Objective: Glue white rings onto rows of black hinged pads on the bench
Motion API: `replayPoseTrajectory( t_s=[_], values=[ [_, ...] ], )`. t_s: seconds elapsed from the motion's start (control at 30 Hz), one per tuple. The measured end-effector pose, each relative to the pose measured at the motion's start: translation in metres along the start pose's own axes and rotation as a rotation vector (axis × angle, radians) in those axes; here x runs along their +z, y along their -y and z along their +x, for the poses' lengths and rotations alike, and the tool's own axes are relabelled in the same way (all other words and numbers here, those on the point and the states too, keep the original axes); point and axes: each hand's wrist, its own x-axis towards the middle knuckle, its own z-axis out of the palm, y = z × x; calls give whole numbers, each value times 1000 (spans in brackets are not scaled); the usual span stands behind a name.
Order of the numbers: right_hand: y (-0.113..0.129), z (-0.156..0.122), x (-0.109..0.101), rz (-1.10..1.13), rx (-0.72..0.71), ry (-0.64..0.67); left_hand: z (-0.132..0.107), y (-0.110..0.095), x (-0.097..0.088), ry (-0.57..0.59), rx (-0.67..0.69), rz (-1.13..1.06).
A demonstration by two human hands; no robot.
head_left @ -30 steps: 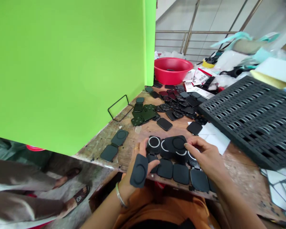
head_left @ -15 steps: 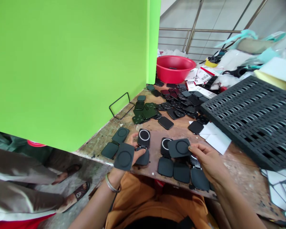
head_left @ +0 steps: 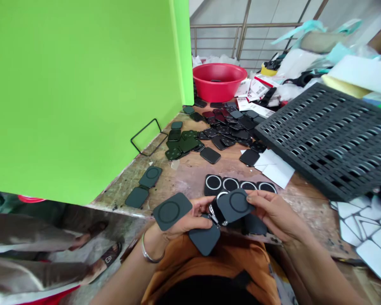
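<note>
My left hand (head_left: 193, 218) pinches a dark, hinged two-panel charger (head_left: 205, 237) between thumb and fingers, above the table's front edge. A loose dark square cover (head_left: 172, 211) with a ring mark also rests in that hand, over its back. My right hand (head_left: 273, 212) grips another square cover (head_left: 236, 206) with a ring mark by its right edge. This cover overlaps the charger's upper panel and hides most of its white ring. Behind the hands is a row of several chargers with white rings (head_left: 213, 183), their lower panels partly hidden.
An open green two-panel piece (head_left: 138, 197) lies left, near a black wire stand (head_left: 149, 137). Heaped dark panels (head_left: 222, 129), a red basin (head_left: 220, 84) and a slotted black rack (head_left: 333, 140) are farther back. A green board (head_left: 82, 93) rises at left; another person's legs (head_left: 44, 241) show below.
My left hand has lifted a charger off the table and carried it right. My right hand has brought its cover leftward and down onto the charger's upper panel. The view has shifted slightly.
</note>
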Motion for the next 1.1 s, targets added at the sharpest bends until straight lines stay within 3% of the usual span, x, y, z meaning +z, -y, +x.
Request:
replayPoseTrajectory(
  t_s=[0.2,0.4,1.1],
  values=[
    [-8,-6,-4,-32,12,-21,6,5,1,50,-96,19],
    [-13,-8,0,-60,13,-25,7,2,5,32,-93,141],
    [-16,-4,4,-144,21,-1,4,-1,8,42,-93,224]
  ],
)
